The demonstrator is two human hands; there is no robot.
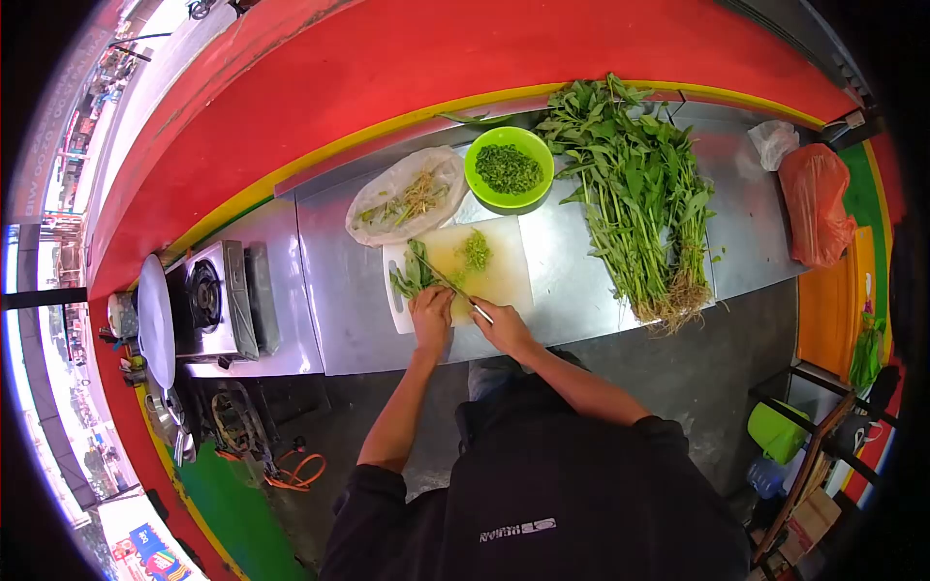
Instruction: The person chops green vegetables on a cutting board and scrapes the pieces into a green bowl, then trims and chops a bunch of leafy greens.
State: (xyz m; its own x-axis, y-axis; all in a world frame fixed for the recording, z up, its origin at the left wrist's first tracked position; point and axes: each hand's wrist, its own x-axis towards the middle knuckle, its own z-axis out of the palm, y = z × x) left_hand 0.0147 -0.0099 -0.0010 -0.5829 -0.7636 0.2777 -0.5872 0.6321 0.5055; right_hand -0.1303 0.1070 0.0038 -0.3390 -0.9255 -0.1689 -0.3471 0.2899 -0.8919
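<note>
steel counter [564,266] gap between cutting board [511,254] and leafy bunches [635,189], bowl [510,200] beyond

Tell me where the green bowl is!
The bowl is top-middle in the head view, right of the open plastic bag, left of the leafy bunches.

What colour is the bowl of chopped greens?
The bowl is bright lime green, best seen in the head view.

The person wears a loose black top [601,484] with sleeves [657,434] ending near the elbows. Small white lettering [500,534] runs across it beside a pale, rounded mark [539,526]. A little greyish-blue legwear [487,378] shows.
</note>
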